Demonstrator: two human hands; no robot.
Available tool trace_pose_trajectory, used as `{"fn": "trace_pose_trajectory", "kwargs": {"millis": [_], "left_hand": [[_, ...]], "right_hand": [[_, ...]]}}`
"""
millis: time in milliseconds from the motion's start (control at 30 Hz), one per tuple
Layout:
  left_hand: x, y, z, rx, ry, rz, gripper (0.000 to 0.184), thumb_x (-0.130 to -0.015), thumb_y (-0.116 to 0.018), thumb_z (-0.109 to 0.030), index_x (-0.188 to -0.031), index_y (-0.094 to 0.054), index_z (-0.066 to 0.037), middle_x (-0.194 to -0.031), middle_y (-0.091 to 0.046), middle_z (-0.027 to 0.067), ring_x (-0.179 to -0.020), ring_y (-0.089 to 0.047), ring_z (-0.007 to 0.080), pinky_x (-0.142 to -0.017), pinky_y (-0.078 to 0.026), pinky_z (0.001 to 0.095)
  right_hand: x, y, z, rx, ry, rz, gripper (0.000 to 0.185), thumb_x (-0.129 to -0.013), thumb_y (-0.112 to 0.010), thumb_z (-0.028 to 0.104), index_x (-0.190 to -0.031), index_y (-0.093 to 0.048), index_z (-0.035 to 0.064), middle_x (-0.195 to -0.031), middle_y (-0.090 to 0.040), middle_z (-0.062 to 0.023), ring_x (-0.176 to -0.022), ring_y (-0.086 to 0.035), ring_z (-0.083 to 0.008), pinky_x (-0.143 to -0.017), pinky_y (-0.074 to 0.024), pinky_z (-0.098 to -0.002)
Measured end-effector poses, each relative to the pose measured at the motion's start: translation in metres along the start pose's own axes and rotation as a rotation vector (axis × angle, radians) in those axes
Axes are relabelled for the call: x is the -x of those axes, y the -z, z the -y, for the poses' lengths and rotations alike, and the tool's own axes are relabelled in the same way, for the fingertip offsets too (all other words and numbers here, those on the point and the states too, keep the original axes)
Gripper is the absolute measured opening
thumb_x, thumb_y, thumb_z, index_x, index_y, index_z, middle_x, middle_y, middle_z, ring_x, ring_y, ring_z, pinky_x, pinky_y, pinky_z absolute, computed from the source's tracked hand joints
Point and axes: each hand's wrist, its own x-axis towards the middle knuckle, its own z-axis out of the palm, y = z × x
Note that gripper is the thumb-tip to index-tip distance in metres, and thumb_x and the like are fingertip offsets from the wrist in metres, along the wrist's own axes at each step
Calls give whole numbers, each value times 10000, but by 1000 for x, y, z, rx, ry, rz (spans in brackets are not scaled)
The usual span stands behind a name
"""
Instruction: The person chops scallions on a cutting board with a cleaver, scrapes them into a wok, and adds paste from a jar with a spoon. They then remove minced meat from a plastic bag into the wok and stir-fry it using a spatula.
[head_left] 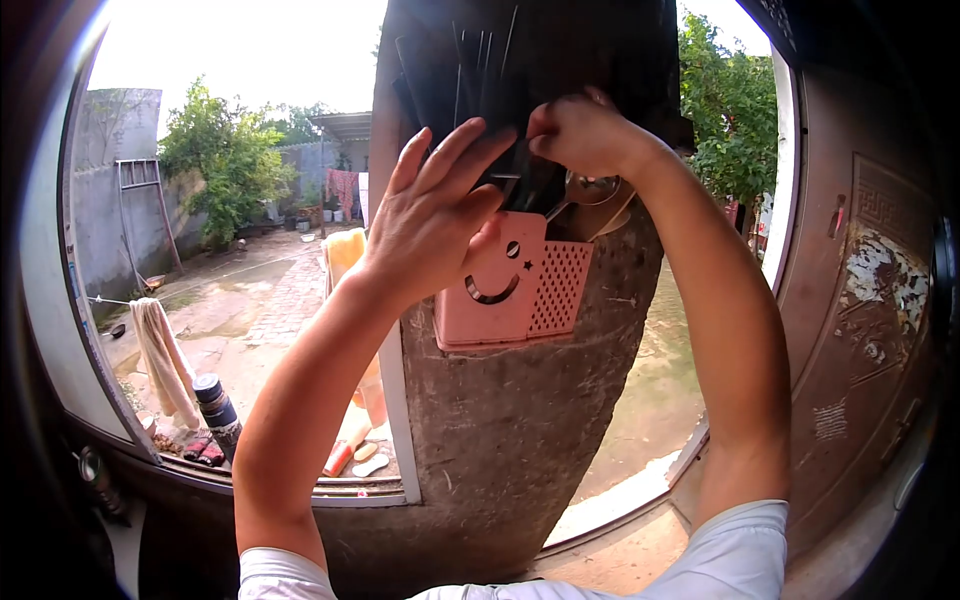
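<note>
Head view: pink holder (505,268) against dark pillar (500,420), cut-out smile on front. Left hand (432,225): fingers spread, unclenched, overlapping holder's upper left side; contact unclear. Right hand (588,135): fingers curled above holder; grasp cannot be determined, fingertips in shadow. Metal utensil (597,190), tilted, round end up, directly below right hand.

Centre of the frame, the basket (512,312) sits against the wall (490,430), a ladle (597,190) apparently in it; far right, a door (825,340); left, a towel (163,355).
</note>
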Motion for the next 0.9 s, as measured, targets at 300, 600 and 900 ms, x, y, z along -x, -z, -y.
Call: {"fn": "trace_pose_trajectory", "kwargs": {"millis": [300, 600, 900], "left_hand": [[0, -1, 1, -20, -33, 22, 267, -676, -644, -179, -942, -619, -169, -1188, -463, 30, -1198, -338, 224, -1027, -125, 446], [-8, -4, -7, 3, -62, 55, 288, -725, -587, -336, -990, -616, -228, -1124, -506, 11, -1188, -347, 229, -1005, -32, 542], [-7, -9, -6, -135, -4, -27, 164, -757, -563, -287, -810, -576, -132, -948, -559, -8, -1138, -395, 183, -960, -99, 605]], "right_hand": [[11, 11, -4, -44, -17, -22, 299, -751, -453, 307, -909, -599, 98, -896, -611, -100, -970, -536, -246, -1025, -89, -477], [2, 0, 6, -77, 7, -55, 223, -768, -490, 271, -838, -585, 82, -791, -604, -74, -879, -559, -237, -1003, -120, -504], [-7, -8, -5, -63, -40, -147, 231, -769, -504, 288, -854, -595, 94, -852, -614, -57, -913, -554, -228, -990, -133, -516]]}}
